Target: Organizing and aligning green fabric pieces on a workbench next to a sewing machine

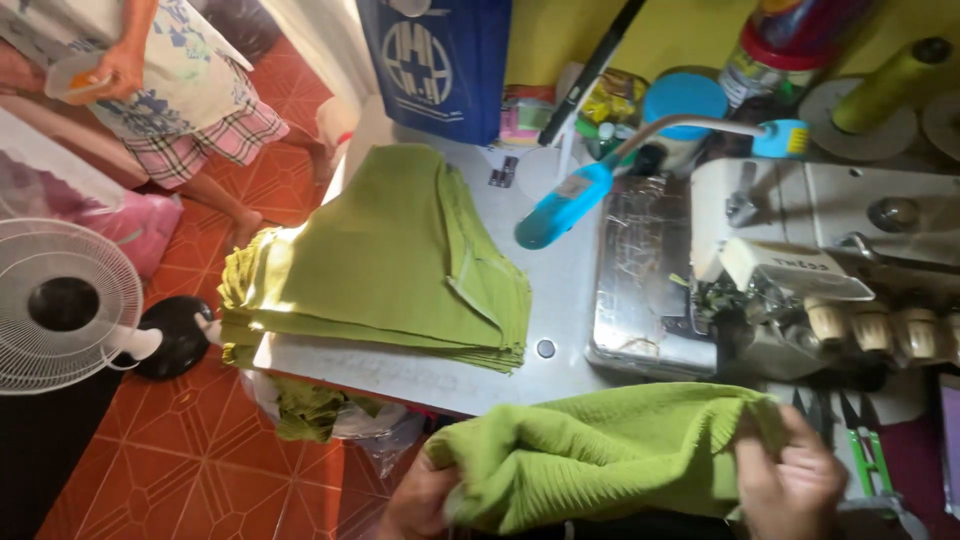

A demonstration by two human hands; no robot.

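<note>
While both hands, left and right, gripped bunched green cloth, more lay stacked on the grey table beside the serger.

You have one view only, from the camera on your head. It looks steeply down and forward over the sewing table, close enough that your hands sit at the bottom edge, cut off by the frame. The machine fills the right side, the tiled floor and a fan the left. The yellow wall closes the top edge.
</note>
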